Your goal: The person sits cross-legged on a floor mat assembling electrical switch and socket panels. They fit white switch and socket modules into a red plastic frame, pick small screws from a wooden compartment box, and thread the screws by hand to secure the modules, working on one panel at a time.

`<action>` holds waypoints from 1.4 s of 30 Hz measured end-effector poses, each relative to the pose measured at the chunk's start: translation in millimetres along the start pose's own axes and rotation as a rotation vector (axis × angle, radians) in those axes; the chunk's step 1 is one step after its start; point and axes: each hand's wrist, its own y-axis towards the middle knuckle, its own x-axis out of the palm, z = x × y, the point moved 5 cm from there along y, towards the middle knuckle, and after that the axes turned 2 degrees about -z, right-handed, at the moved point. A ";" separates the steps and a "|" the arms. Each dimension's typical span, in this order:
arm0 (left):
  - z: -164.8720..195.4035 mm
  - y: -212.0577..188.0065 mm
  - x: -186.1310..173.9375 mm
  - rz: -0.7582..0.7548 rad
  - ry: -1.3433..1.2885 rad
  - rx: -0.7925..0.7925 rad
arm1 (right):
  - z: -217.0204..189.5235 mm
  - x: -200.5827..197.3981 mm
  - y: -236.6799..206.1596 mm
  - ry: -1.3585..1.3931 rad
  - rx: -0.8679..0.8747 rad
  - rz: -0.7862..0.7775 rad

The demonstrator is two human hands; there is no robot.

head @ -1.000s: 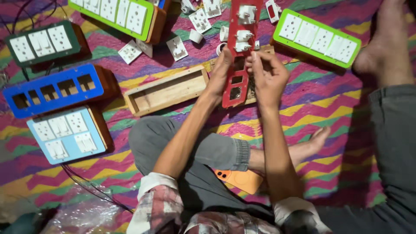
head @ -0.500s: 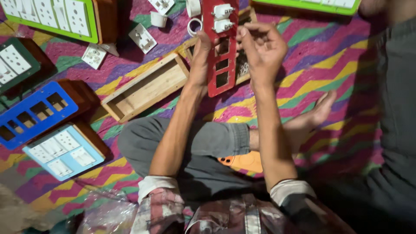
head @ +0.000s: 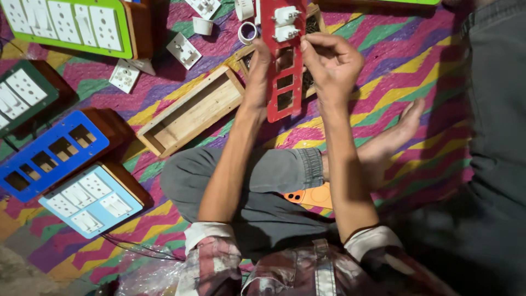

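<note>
1. Above the crossed legs, both hands hold a red switch plate (head: 285, 60) upright, its long axis running away from the person, top end cut off by the upper edge of view.
2. Left hand (head: 257, 71) grips the plate's left edge, fingers curled behind it and clamped on.
3. Right hand (head: 331, 63) has fingertips pinched together at the right edge, beside two white switch modules (head: 286, 24) seated in the upper cutouts; the lower cutouts are vacant.
4. Just left lies an open wooden box (head: 189, 112); further left sit a blue plate (head: 49, 153) and a light-blue board (head: 90, 200).
5. Rightward, striped mat (head: 394, 71) lies open up to a bare foot (head: 400, 129).
</note>
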 end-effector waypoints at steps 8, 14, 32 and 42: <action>-0.7 3.1 -0.4 -0.019 0.081 0.046 | 7.2 -1.2 -4.1 -0.037 -0.011 0.003; -3.4 1.8 0.2 -0.027 0.071 0.013 | 5.9 -2.4 -3.4 -0.064 -0.028 0.006; 0.7 -4.9 9.1 -0.036 -0.070 -0.065 | -6.3 -4.5 -4.7 -0.183 -0.107 -0.065; 0.2 -5.6 11.8 -0.027 -0.070 -0.108 | -2.0 -6.5 -5.6 -0.163 -0.119 -0.063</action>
